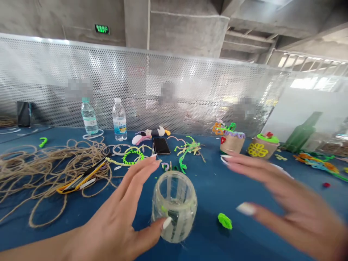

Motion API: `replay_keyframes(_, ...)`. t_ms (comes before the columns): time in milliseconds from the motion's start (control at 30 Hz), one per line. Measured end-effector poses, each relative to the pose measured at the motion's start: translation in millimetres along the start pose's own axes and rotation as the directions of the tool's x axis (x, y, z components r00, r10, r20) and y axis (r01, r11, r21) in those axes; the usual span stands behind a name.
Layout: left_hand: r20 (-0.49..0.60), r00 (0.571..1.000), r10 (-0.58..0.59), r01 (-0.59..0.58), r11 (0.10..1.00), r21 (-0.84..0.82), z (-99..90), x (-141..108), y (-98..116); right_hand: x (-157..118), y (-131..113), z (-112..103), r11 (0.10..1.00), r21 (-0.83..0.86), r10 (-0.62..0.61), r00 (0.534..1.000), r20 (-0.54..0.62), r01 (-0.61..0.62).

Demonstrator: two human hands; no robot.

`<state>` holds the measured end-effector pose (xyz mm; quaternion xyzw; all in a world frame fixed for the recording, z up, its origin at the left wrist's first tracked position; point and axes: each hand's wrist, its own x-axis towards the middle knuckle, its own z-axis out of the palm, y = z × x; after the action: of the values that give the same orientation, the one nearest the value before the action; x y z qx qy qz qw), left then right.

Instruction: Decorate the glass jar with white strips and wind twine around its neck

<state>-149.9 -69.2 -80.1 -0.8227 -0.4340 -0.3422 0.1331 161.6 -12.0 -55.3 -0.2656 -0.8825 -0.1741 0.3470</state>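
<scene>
A loose pile of twine (40,170) and a yellow utility knife (81,177) lie on the blue table (212,192). The spread left hand (116,221) has its thumb touching a clear jar (174,206) standing upright between the hands. Past a green pipe-cleaner tuft (224,221), the blurred right hand (285,195) is spread, off the jar.
</scene>
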Motion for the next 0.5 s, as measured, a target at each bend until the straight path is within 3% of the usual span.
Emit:
replay_keyframes(67, 0.026, 0.999, -0.03, 0.03, 1.0, 0.001, 6.3, -4, 3, 30, -14, 19, 0.984, 0.077, -0.174, 0.966, 0.189, 0.162)
replay_keyframes(167, 0.051, 0.998, -0.045, 0.049, 0.997, -0.065, 13.5, -3, 4, 58, -27, 42, 0.944, 0.266, -0.272, 0.92, 0.283, 0.197)
replay_keyframes(233, -0.007, 0.994, -0.11, 0.108, 0.985, -0.131, 16.2, -3, 2, 63, -32, 50, 0.929, 0.335, -0.257, 0.928, 0.272, 0.159)
replay_keyframes(333, -0.049, 0.977, -0.209, 0.191, 0.95, -0.247, 16.7, -3, -1, 59, -39, 57, 0.921, 0.357, -0.228, 0.96, 0.161, 0.159)
replay_keyframes(500, -0.032, 0.981, -0.189, 0.164, 0.913, -0.373, 12.6, 2, -7, 53, -51, 60, 0.898, 0.422, -0.217, 0.959, 0.182, 0.123)
